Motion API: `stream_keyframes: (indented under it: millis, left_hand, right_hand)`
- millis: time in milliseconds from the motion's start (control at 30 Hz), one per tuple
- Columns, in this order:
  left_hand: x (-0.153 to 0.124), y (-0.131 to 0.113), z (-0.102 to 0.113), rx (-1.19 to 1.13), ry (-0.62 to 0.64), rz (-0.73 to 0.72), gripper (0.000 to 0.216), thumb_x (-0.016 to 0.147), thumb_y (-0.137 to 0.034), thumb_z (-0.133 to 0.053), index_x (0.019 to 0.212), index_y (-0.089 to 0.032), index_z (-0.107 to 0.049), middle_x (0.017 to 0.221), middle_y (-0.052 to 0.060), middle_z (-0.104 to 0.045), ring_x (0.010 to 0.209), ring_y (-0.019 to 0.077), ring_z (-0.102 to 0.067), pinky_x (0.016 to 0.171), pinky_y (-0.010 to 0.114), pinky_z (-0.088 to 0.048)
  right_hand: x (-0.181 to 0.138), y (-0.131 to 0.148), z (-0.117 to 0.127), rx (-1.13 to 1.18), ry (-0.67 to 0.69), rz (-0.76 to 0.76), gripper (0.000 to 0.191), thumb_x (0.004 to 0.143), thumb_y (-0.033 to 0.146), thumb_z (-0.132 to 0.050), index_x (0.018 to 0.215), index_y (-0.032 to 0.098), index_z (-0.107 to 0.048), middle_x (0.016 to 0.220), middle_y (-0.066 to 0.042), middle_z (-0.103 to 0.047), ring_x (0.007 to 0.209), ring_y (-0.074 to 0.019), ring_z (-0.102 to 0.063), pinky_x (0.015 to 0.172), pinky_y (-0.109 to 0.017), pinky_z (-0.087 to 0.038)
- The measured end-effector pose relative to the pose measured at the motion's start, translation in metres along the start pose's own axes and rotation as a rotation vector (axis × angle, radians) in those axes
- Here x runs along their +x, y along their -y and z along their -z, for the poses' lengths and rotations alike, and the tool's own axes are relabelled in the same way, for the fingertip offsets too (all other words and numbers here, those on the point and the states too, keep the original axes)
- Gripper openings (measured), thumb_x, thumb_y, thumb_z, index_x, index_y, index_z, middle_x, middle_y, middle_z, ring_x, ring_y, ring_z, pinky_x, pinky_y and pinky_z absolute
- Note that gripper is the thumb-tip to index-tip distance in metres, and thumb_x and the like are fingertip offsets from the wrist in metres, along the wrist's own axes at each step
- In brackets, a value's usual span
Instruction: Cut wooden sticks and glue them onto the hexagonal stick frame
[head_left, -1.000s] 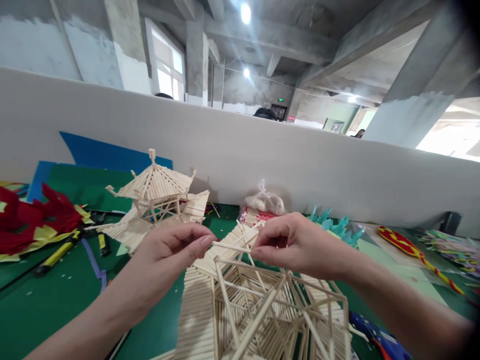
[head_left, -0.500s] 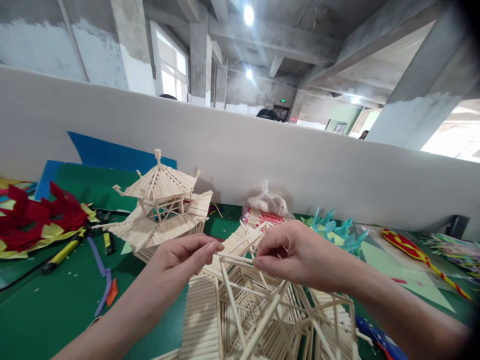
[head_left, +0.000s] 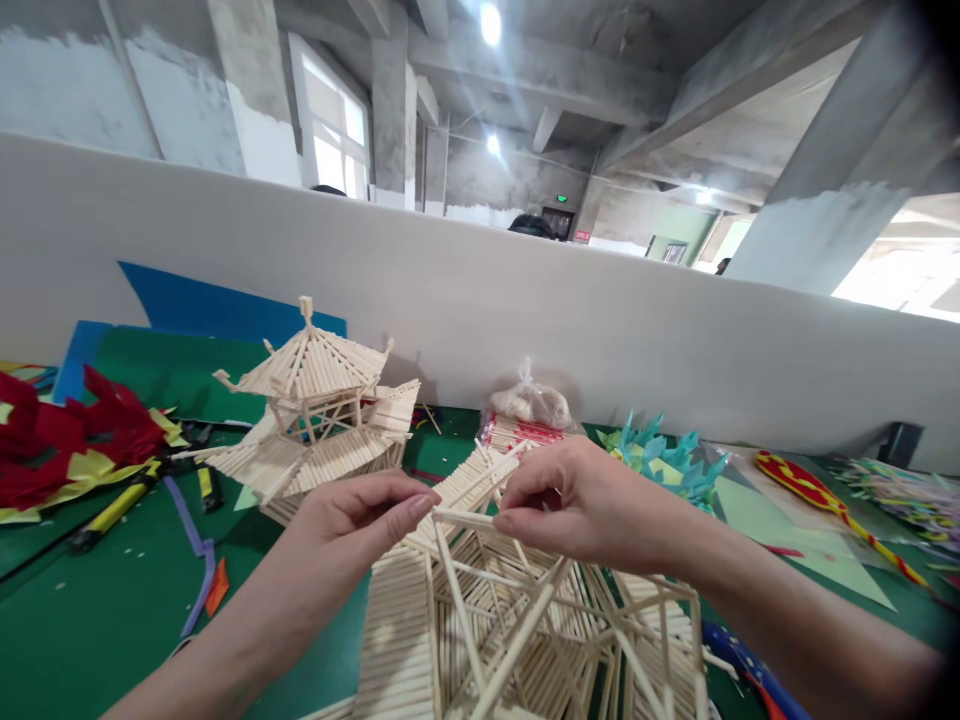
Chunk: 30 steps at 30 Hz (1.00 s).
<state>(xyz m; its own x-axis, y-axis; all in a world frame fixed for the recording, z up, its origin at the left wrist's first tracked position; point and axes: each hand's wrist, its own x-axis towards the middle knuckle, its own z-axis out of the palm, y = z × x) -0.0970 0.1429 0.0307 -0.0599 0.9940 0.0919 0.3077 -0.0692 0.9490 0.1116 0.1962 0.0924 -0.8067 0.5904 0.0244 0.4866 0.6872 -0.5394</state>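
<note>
A pavilion frame [head_left: 397,625] built of pale wooden sticks stands right in front of me, its upper part an open lattice. Along its top edge lies a short wooden stick [head_left: 466,519]. My left hand [head_left: 352,530] pinches at the stick's left end, by a corner of the frame. Thumb and forefinger of my right hand [head_left: 566,505] close on the same stick farther right. The fingertips cover both its ends. Behind my left hand stands a second stick pavilion [head_left: 319,440] with a pointed, fully covered roof.
On the green table [head_left: 300,600] lie a red and yellow felt piece [head_left: 112,430], a yellow-black cutter [head_left: 120,505] and a purple strip [head_left: 187,520]. Bagged sticks [head_left: 525,432] and a teal paper craft [head_left: 667,460] are at the back. A white partition [head_left: 450,290] bounds the far side.
My right hand has come slightly left and the stick lies nearer the frame's top edge. My left hand keeps its pinch at the corner. The whole view has shifted a little.
</note>
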Motion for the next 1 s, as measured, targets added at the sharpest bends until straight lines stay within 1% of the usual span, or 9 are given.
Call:
stream_keyframes:
  millis: [67, 200, 267, 333, 400, 533, 667, 867, 1000]
  left_hand:
    - [0.0, 0.001, -0.001, -0.001, 0.005, -0.006, 0.014, 0.074, -0.039, -0.06, 0.074, -0.027, -0.067, 0.07, -0.004, -0.063, 0.065, 0.0102, -0.051, 0.056, 0.016, -0.037]
    - [0.0, 0.002, -0.001, 0.017, 0.012, -0.014, 0.014, 0.074, -0.039, -0.06, 0.074, -0.027, -0.067, 0.072, -0.005, -0.064, 0.067, 0.0097, -0.052, 0.057, 0.015, -0.038]
    - [0.0, 0.004, 0.0, 0.024, 0.008, -0.026, 0.014, 0.074, -0.04, -0.06, 0.073, -0.028, -0.066, 0.072, -0.006, -0.063, 0.068, 0.0092, -0.052, 0.057, 0.014, -0.038]
    - [0.0, 0.005, 0.001, 0.016, 0.024, -0.027, 0.013, 0.074, -0.04, -0.06, 0.074, -0.028, -0.066, 0.074, -0.007, -0.064, 0.07, 0.0092, -0.053, 0.059, 0.013, -0.039]
    - [0.0, 0.007, 0.002, 0.016, 0.041, -0.026, 0.013, 0.074, -0.04, -0.059, 0.076, -0.029, -0.065, 0.077, -0.007, -0.065, 0.073, 0.0099, -0.054, 0.061, 0.014, -0.04]
    - [0.001, 0.009, 0.003, 0.074, 0.034, -0.042, 0.015, 0.074, -0.042, -0.058, 0.076, -0.03, -0.065, 0.081, -0.007, -0.066, 0.075, 0.0115, -0.055, 0.062, 0.016, -0.041]
    - [0.002, 0.004, 0.003, 0.136, 0.03, -0.066, 0.018, 0.073, -0.044, -0.057, 0.075, -0.029, -0.066, 0.083, -0.005, -0.067, 0.076, 0.0141, -0.057, 0.062, 0.018, -0.042]
    - [0.004, -0.002, 0.004, 0.23, 0.05, -0.154, 0.021, 0.074, -0.043, -0.054, 0.074, -0.026, -0.067, 0.082, -0.001, -0.067, 0.074, 0.0152, -0.057, 0.061, 0.022, -0.041]
    - [0.008, 0.002, 0.005, 0.217, 0.06, -0.14, 0.02, 0.075, -0.042, -0.053, 0.074, -0.027, -0.066, 0.08, -0.001, -0.066, 0.076, 0.0154, -0.057, 0.063, 0.023, -0.041]
  right_hand:
    - [-0.001, 0.0, 0.001, -0.01, 0.002, 0.01, 0.018, 0.078, 0.02, -0.048, 0.061, 0.016, -0.054, 0.054, 0.005, -0.042, 0.05, -0.0058, -0.034, 0.044, -0.02, -0.025]
    - [-0.003, -0.002, 0.004, 0.003, -0.004, 0.007, 0.02, 0.079, 0.02, -0.046, 0.061, 0.017, -0.054, 0.054, 0.005, -0.041, 0.049, -0.0057, -0.034, 0.045, -0.021, -0.026]
    - [-0.004, -0.002, 0.005, 0.034, -0.013, -0.016, 0.019, 0.079, 0.021, -0.046, 0.064, 0.017, -0.057, 0.056, 0.005, -0.046, 0.051, -0.0061, -0.037, 0.046, -0.02, -0.028]
    - [-0.005, -0.003, 0.007, 0.055, -0.029, -0.037, 0.018, 0.08, 0.022, -0.047, 0.069, 0.016, -0.06, 0.061, 0.003, -0.052, 0.054, -0.007, -0.041, 0.048, -0.02, -0.031]
    - [-0.007, -0.004, 0.009, 0.071, -0.046, -0.06, 0.018, 0.08, 0.023, -0.047, 0.072, 0.016, -0.062, 0.064, 0.001, -0.055, 0.056, -0.0078, -0.043, 0.05, -0.021, -0.033]
    - [-0.011, -0.008, 0.013, 0.11, -0.072, -0.083, 0.019, 0.081, 0.023, -0.047, 0.073, 0.016, -0.062, 0.062, 0.002, -0.052, 0.054, -0.0077, -0.04, 0.049, -0.021, -0.032]
    - [-0.015, -0.013, 0.014, 0.149, -0.09, -0.095, 0.019, 0.081, 0.024, -0.049, 0.071, 0.015, -0.062, 0.06, 0.003, -0.048, 0.054, -0.0075, -0.036, 0.048, -0.021, -0.031]
    - [-0.021, -0.016, 0.014, 0.151, -0.105, -0.1, 0.018, 0.081, 0.025, -0.05, 0.069, 0.015, -0.06, 0.059, 0.003, -0.047, 0.054, -0.0073, -0.037, 0.048, -0.021, -0.03]
    - [-0.024, -0.016, 0.014, 0.127, -0.083, -0.101, 0.017, 0.081, 0.025, -0.05, 0.073, 0.016, -0.062, 0.06, 0.004, -0.048, 0.054, -0.0069, -0.038, 0.048, -0.021, -0.031]
